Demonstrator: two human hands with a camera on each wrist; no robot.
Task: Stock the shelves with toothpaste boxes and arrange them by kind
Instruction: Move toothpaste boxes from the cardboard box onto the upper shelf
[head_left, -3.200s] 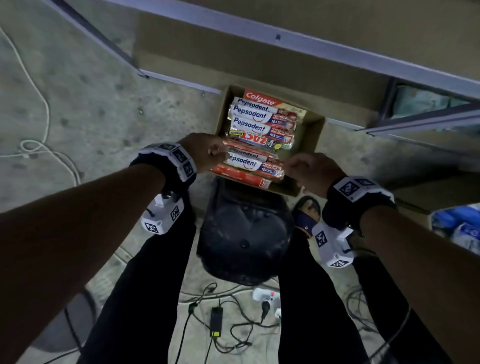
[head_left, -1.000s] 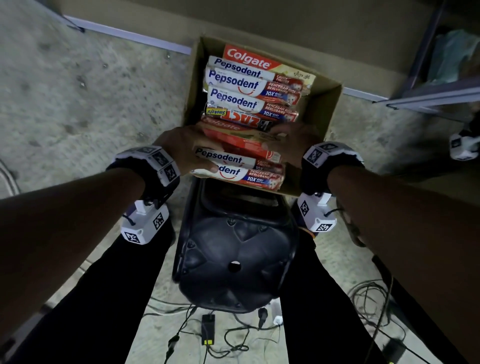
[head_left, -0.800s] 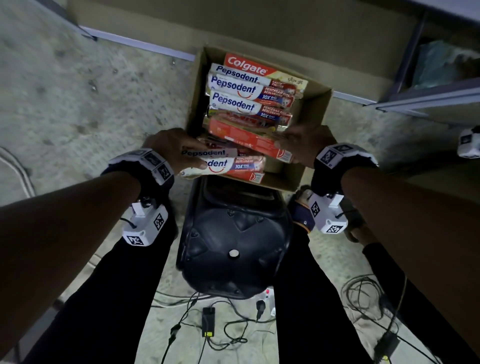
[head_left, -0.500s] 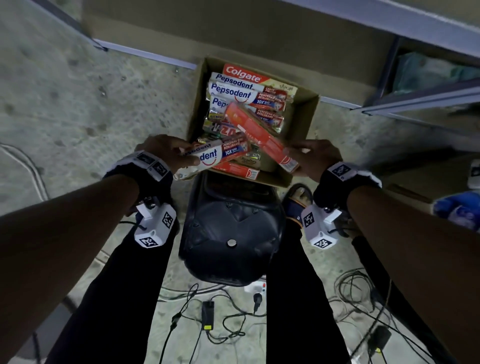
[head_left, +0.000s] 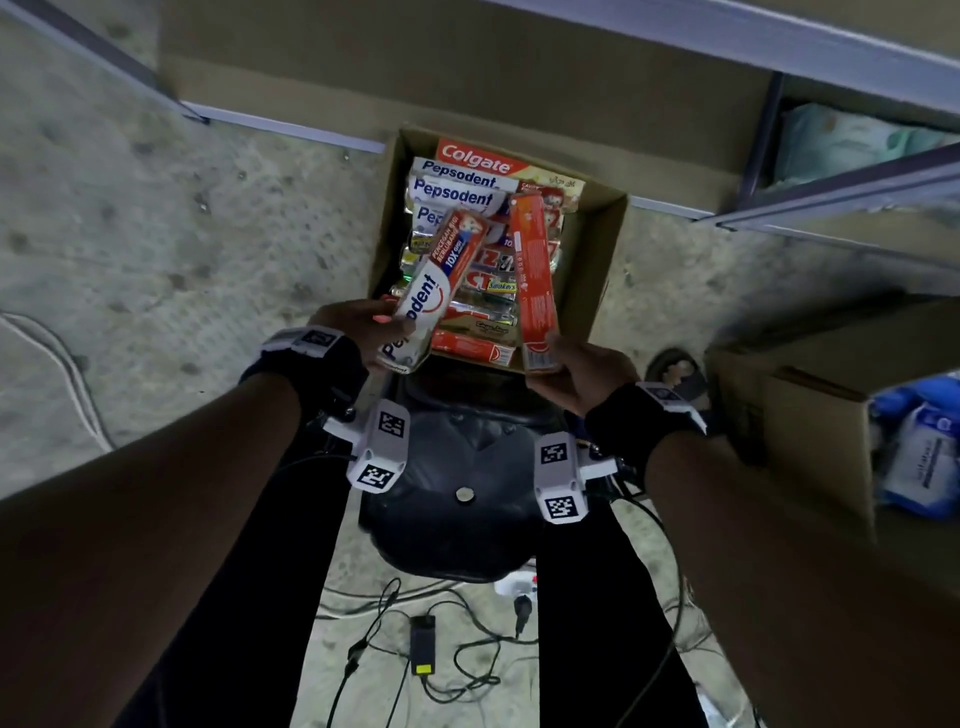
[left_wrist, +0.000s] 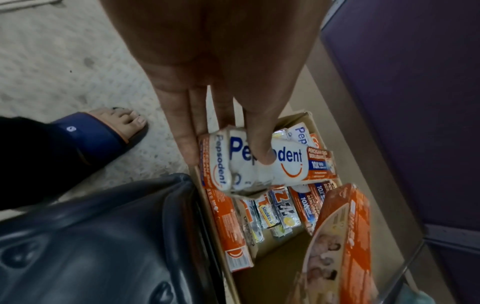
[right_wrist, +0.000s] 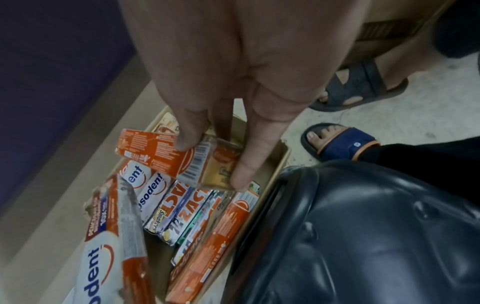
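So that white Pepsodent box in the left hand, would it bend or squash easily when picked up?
Probably yes: the Pepsodent box already looks crumpled where the left hand pinches its end. It seems light, since it is lifted by that end alone. Its flat sides should not roll.

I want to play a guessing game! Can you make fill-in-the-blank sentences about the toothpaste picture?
The left hand holds a white box that reads ____.
The right hand holds a long ____ box.
Both were lifted above a brown ____ carton.
The red box at the carton's far end reads ____.

Pepsodent; orange; cardboard; Colgate
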